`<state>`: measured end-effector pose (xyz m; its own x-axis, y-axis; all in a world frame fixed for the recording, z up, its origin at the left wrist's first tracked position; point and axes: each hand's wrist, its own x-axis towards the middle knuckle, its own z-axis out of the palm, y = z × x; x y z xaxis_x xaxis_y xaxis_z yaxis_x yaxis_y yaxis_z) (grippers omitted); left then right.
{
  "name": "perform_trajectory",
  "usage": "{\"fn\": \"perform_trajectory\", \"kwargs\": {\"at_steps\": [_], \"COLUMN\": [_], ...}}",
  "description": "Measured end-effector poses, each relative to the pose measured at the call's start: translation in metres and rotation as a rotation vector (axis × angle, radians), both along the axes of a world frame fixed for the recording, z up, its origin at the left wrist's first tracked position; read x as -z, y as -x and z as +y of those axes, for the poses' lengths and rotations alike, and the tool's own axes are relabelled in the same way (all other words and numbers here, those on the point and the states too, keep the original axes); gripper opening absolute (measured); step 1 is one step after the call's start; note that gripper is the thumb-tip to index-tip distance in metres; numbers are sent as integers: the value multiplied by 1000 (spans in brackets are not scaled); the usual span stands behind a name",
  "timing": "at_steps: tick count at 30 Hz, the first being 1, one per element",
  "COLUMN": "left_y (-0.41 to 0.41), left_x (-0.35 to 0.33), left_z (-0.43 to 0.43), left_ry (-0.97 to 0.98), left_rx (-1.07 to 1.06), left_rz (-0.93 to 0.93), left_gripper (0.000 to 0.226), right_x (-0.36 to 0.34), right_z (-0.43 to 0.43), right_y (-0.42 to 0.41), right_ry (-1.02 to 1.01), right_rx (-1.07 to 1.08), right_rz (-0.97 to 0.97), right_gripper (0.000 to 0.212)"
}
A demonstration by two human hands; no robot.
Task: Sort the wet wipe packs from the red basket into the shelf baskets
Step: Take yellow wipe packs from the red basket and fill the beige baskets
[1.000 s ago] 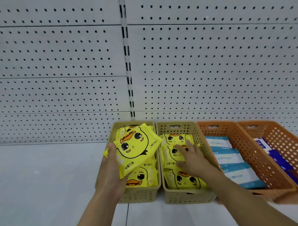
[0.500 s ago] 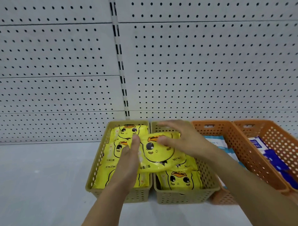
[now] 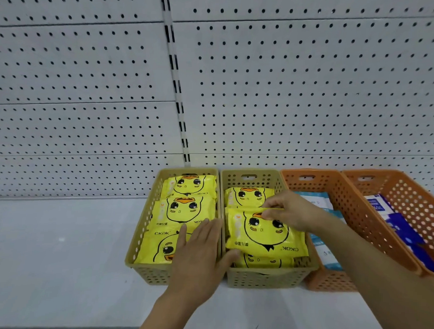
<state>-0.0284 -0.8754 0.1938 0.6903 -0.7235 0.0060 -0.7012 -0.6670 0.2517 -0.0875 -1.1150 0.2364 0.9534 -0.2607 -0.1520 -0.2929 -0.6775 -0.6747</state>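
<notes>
The top pack lies in the right tan basket, at 3 o'clock from the left hand. The right hand, at 1 o'clock of the pack, pinches its far edge. The left hand lies flat with straight fingers over the wall between the tan baskets, and its thumb touches the pack's near left corner. Half a second ago both hands held this pack in the air above the two tan baskets; now it rests down in the basket. There are four baskets: two tan and two orange baskets. Three yellow packs show in the left tan basket and three in the right one.
</notes>
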Motion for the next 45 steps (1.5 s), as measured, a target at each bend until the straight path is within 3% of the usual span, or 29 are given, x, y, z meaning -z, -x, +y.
{"fn": "perform_trajectory", "kwargs": {"at_steps": [4,6,8,11,13,16,20,24,28,30,34,37,41,45], "left_y": [-1,-1,-1,0,-1,-1,-2,-3,-2,-1,1,6,34,83], "left_x": [-1,0,1,2,3,6,8,11,5,3,3,1,18,38], "left_z": [-1,0,0,-1,-2,-1,0,-1,0,3,14,33,79,139], "left_ry": [-12,-23,-25,-13,-8,-3,8,-15,-41,-74,-129,-154,20,64], "left_rx": [1,6,8,10,13,25,47,56,69,98,132,137,121,80], "left_rz": [24,22,6,7,1,-29,-62,-58,4,-14,-77,-74,-182,-63], "left_gripper": [78,85,91,92,93,97,109,100,107,105,102,73,87,87], "right_x": [22,37,42,27,16,23,41,37,42,42,25,24,50,79], "right_z": [18,24,28,37,42,50,55,55,66,72,83,100,149,228], "right_y": [-6,-6,-4,0,3,11,13,12,14,13,14,30,83,142], "right_ry": [151,155,298,526,454,334,190,146,104,58,164,227,544,366], "right_rx": [-77,-57,-22,100,163,125,137,162,195,122,29,190,259,257], "right_rz": [156,188,171,34,69,273,315,342,154,209,377,213,-109,-307], "right_gripper": [15,13,8,35,46,62,62,64,32,18,38,37,45,46]}}
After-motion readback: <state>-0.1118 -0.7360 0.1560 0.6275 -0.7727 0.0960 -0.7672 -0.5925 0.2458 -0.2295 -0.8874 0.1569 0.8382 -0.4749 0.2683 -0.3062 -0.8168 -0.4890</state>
